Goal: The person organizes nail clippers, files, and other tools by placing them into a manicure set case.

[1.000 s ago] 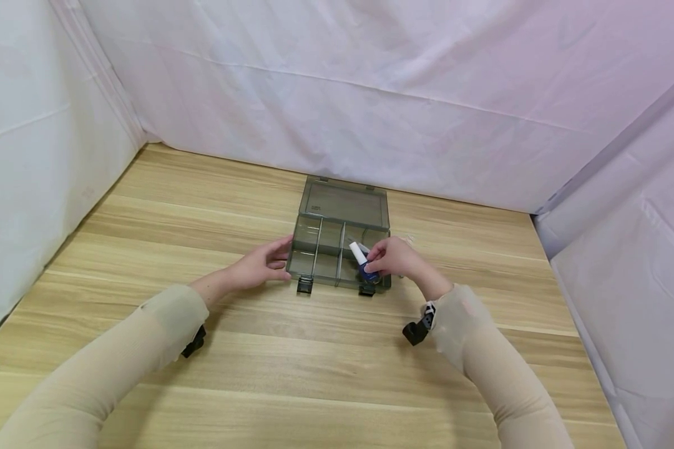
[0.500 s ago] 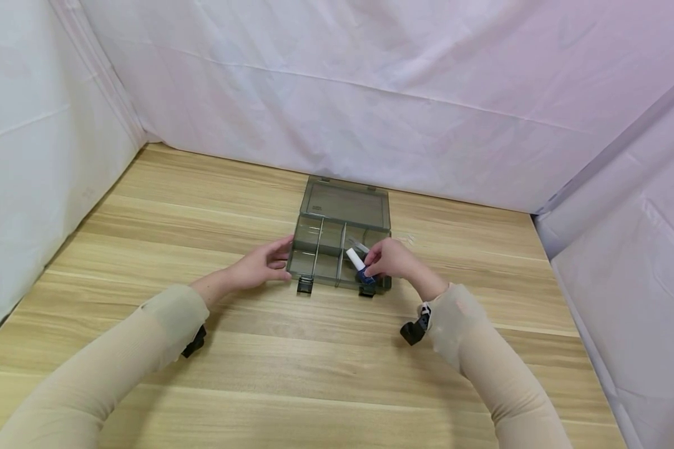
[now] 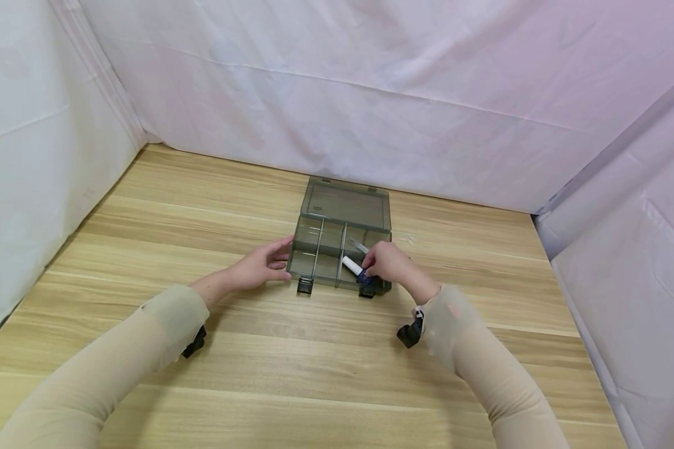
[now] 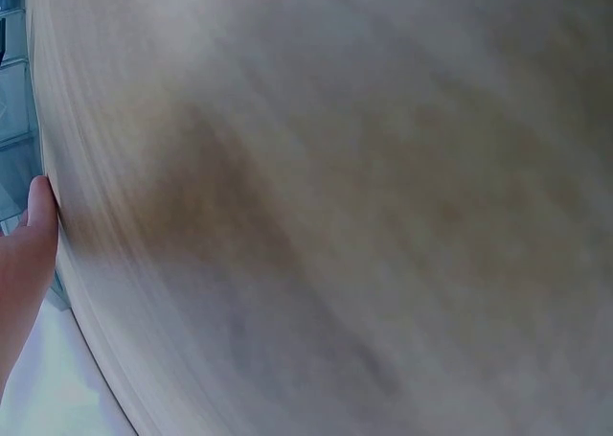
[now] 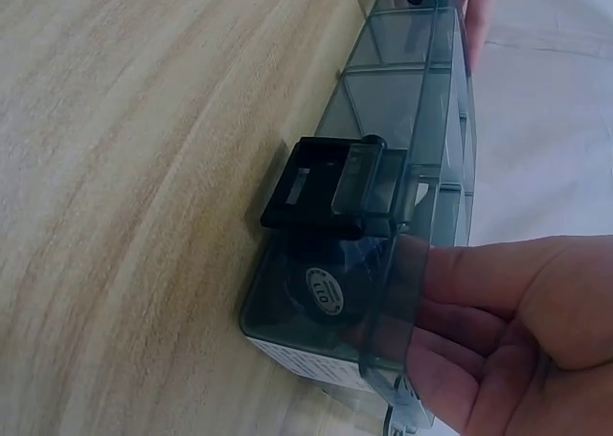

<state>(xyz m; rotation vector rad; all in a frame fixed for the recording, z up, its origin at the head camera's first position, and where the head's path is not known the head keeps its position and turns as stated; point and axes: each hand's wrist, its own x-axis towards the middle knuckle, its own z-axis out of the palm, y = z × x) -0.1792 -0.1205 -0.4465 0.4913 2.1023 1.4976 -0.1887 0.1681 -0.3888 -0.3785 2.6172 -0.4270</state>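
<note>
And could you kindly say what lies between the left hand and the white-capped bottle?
The box's left front compartment and middle front compartment, in the head view.

Print on the oval bottle label [image 5: 324, 291] and box sticker [image 5: 311, 363] is illegible.

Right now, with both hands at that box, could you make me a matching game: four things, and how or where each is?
1. Left hand
2. Right hand
3. Bottle cap
4. Lid

A. White
B. Folded open, away from the person
C. At the left end of the box
D. Holding the blue bottle

Pairs: 1-C, 2-D, 3-A, 4-B
</note>
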